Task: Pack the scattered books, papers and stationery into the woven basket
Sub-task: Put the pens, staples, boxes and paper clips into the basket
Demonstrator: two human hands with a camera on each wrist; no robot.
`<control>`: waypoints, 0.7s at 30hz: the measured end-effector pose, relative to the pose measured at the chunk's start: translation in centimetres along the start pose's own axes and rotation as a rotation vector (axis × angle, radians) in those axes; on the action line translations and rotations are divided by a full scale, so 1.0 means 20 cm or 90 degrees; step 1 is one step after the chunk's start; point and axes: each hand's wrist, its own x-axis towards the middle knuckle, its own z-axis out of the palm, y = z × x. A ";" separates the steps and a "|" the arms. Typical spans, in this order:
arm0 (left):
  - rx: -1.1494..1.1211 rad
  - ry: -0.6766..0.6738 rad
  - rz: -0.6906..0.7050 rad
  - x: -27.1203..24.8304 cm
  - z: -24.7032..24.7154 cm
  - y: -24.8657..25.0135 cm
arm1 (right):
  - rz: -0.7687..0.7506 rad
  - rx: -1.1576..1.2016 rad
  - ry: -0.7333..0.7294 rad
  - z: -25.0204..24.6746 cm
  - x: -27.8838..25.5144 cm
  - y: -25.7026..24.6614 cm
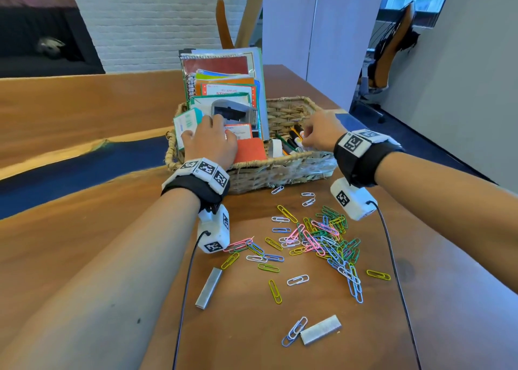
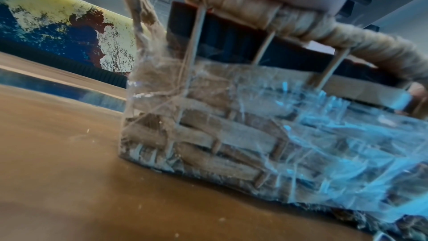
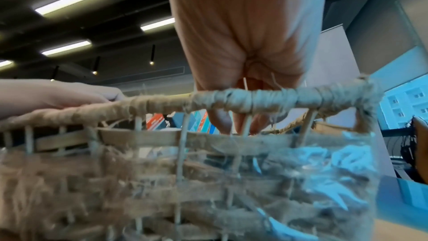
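Head view, left to right: left hand (image 1: 210, 140) lies with fingers spread loosely over the packets and orange pad (image 1: 249, 149) at the left end of the rectangular woven straw basket (image 1: 283, 170), which stands on the brown wooden table (image 1: 84, 243); upright notebooks and papers (image 1: 224, 81) fill its left half, pens and markers (image 1: 291, 141) its right; right hand (image 1: 319, 131) reaches inside with fingers bunched downward, their contents hidden; multicoloured paper clips (image 1: 316, 240) and two grey staple strips (image 1: 208, 288) lie scattered on the table in front of the basket
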 end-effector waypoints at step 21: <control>-0.025 -0.005 0.000 -0.01 -0.01 0.00 | -0.446 -0.145 -0.563 0.08 -0.96 -0.27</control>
